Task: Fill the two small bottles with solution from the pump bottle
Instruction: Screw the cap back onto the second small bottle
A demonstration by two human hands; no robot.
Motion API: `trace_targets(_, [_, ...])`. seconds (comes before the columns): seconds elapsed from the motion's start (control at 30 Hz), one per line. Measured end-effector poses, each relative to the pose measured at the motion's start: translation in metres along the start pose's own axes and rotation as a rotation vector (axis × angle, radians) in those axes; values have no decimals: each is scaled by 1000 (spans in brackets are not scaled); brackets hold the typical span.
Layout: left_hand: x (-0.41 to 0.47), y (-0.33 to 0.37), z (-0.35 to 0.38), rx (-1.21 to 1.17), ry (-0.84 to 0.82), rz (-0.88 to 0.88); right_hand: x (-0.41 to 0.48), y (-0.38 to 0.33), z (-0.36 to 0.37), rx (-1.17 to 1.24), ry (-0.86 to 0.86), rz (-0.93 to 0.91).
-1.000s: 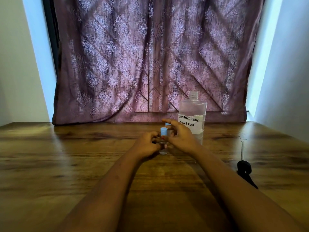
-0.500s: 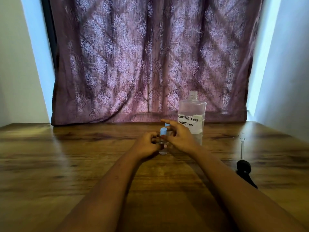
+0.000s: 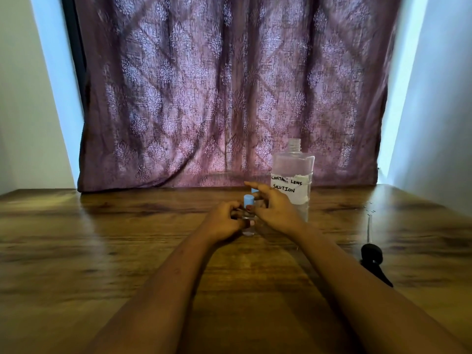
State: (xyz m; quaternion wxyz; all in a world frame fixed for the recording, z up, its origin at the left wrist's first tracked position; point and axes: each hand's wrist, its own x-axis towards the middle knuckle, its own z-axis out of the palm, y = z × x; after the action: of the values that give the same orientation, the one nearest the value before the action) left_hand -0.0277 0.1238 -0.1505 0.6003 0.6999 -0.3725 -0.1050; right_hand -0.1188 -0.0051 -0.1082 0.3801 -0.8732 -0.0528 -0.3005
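Head view: left hand [image 3: 224,221] and right hand [image 3: 274,210] clasp small bottle [image 3: 248,215], body mostly hidden.

Materials and finishes, tabletop scene

Brown wooden table [image 3: 102,251]: grained, semi-gloss, reflective. Large clear plastic bottle [image 3: 293,175]: smooth, translucent, with a matt white paper label [image 3: 290,187]. Small clear bottle [image 3: 248,227] with a matt pale-blue plastic cap [image 3: 248,200]. Mauve patterned cloth curtain [image 3: 229,98]: woven, matt. Black pump head [image 3: 371,256]: matt plastic.
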Motion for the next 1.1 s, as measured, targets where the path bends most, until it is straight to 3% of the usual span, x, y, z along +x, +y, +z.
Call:
trace_targets(0.7, [-4,9,0,-11,37,-89,4,7,4,53,-6,52])
trace_targets(0.97, [-5,18,-2,399,128,-65,3,3,12,-27,126,63])
trace_targets(1.1, [-9,17,-3,353,150,-76,0,4,18,50,171,87])
